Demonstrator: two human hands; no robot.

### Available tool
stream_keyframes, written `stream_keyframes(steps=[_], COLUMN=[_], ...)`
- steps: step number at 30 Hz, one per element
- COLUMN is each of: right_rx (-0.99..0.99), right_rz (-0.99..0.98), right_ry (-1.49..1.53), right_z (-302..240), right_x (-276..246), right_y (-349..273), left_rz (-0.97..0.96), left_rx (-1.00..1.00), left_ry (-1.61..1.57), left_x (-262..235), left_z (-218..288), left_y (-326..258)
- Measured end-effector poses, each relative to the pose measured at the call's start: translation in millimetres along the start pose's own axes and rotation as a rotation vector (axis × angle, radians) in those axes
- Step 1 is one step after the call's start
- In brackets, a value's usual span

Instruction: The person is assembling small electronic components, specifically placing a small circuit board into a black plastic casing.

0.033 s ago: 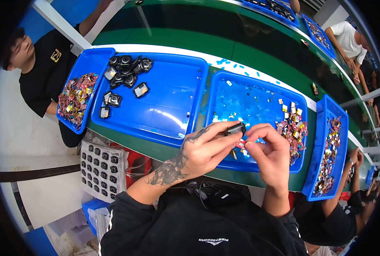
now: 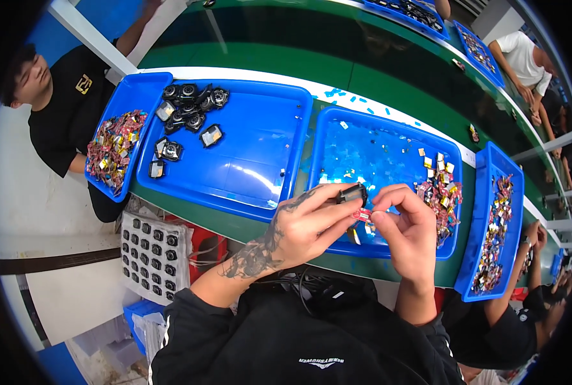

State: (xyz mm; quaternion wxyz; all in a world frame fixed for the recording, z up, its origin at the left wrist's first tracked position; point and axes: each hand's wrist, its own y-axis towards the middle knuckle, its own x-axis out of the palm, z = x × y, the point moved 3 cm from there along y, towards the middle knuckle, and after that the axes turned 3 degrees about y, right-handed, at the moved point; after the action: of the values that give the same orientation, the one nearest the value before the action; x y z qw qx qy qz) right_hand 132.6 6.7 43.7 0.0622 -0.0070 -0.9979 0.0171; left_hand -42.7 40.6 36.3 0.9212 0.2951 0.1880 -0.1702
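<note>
My left hand point(image 2: 308, 223), tattooed up the wrist, is closed on a small black plastic housing point(image 2: 351, 193) between its fingers. A small red circuit board point(image 2: 362, 214) sits between both hands, just below the housing. Its left end meets my left fingertips, and my right hand point(image 2: 403, 224) pinches its right end with thumb and forefinger. Both hands are above the near edge of a blue tray point(image 2: 451, 246), which holds scattered blue film bits and, at its right, a heap of red boards with silver and yellow parts point(image 2: 441, 202).
Left of it, another blue tray point(image 2: 247, 186) holds several black camera-like housings point(image 2: 193, 115). Narrower bins of boards stand at the far left point(image 2: 161, 78) and far right point(image 2: 482, 168). Below left lies a pallet of black units point(image 2: 151, 253). A co-worker point(image 2: 61, 109) sits at the left.
The black housing has tilted slightly and shifted a little to the left in my left fingers. More of the red board now shows between my hands.
</note>
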Motion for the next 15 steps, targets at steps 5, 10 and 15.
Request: stream_keyframes(steps=[5, 10, 15], right_rx=[-0.051, 0.082, 0.009], right_rz=[-0.034, -0.030, 0.122], right_ry=[-0.085, 0.176, 0.100], right_z=[5.3, 13.1, 14.5], right_x=[-3.8, -7.6, 3.5], right_y=[0.0, -3.3, -7.0], left_rz=[-0.081, -0.063, 0.021], left_rx=[-0.489, -0.692, -0.643], left_ry=[-0.544, -0.859, -0.749], left_x=[18.4, 28.6, 32.2], left_z=[-13.3, -14.6, -17.7], left_y=[-15.3, -20.9, -19.0])
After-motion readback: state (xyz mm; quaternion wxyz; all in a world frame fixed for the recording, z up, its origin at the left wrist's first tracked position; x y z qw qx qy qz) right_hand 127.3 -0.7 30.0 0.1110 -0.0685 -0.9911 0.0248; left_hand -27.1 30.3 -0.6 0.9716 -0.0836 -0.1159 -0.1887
